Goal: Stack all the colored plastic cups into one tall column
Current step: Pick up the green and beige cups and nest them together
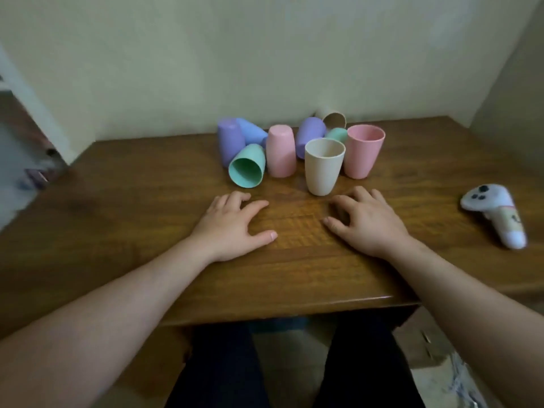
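On the wooden table (147,207) in front of me, both my hands lie palm down, holding nothing. My left hand (232,228) has its fingers loosely spread and a little curled, the thumb stuck out toward the middle. My right hand (365,222) mirrors it, fingers slightly apart and bent at the knuckles, tips touching the wood. A bare strip of table lies between the two.

Just beyond my right fingertips stands the cream cup (323,167), upright, mouth up, apart from my hand. Behind it to the right, just beside it, is an upright pink cup (363,151), also mouth up. To the left of the cream one stands a second pink cup (281,151), upside down. Next to that, a green cup (247,166) lies on its side with its mouth toward me. Behind it a purple cup (229,142) stands upside down, with a blue cup (251,131) tipped over beside it. Farther back, near the wall, a second purple cup (309,135) leans, another green cup (337,135) is half hidden, and a brown cup (335,120) lies with its mouth showing.

Well off to my right rests a white game controller (497,214).
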A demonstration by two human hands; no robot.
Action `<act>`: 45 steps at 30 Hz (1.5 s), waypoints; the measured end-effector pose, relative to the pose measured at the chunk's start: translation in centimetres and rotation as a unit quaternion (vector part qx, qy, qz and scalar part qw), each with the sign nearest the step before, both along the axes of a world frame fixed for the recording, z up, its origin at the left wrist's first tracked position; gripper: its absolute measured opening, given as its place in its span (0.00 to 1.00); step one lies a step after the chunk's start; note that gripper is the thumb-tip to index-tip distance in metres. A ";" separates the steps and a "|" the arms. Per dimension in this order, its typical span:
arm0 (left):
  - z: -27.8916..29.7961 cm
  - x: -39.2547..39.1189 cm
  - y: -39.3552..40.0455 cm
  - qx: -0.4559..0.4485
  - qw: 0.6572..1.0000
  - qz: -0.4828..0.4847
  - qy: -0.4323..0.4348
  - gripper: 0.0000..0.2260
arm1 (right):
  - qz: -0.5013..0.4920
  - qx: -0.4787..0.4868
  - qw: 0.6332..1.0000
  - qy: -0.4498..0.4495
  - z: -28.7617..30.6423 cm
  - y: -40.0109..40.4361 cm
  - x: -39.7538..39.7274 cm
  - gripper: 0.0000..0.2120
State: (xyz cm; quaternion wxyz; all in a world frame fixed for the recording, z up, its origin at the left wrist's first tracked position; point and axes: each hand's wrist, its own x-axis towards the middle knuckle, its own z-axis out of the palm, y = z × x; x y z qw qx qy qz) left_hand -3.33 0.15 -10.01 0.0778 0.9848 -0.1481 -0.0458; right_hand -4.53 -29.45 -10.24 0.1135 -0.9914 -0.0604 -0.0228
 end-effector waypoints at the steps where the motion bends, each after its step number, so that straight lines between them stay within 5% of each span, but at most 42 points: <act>1: 0.0 -0.1 0.0 0.000 1.000 -0.001 -0.004 0.40 | -0.002 0.001 1.000 -0.003 0.1 0.0 0.0 0.30; 15: -0.2 0.7 -0.3 0.013 0.999 -0.003 -0.034 0.40 | -0.031 -0.013 0.999 -0.012 -1.3 -0.3 1.3 0.38; 18: 0.5 2.5 0.5 0.013 0.998 -0.010 -0.056 0.33 | -0.044 -0.041 0.998 -0.020 -0.8 0.0 3.1 0.42; 21: 0.2 3.8 1.5 -0.081 0.990 0.061 -0.102 0.25 | -0.041 -0.026 0.999 -0.023 -1.1 0.2 4.3 0.43; 25: 0.2 5.7 1.2 -0.129 0.968 0.119 -0.178 0.27 | -0.047 -0.015 0.998 -0.035 -1.8 -0.1 4.6 0.41; 29: 1.5 8.1 -1.4 -0.105 0.969 0.158 -0.157 0.49 | -0.047 -0.007 0.998 -0.034 -1.9 -0.3 4.7 0.41; 33: 0.7 9.1 -3.4 -0.074 0.968 0.194 -0.138 0.44 | -0.043 -0.001 0.999 -0.029 -1.9 -0.4 4.7 0.42; 38: -0.5 8.7 -3.1 -0.139 0.954 0.199 -0.178 0.34 | -0.041 0.004 0.999 -0.025 -1.7 -0.4 4.6 0.42; 45: 2.7 7.5 -0.2 -0.258 0.918 0.188 -0.233 0.40 | -0.043 0.005 0.999 -0.023 -1.7 -0.3 4.6 0.42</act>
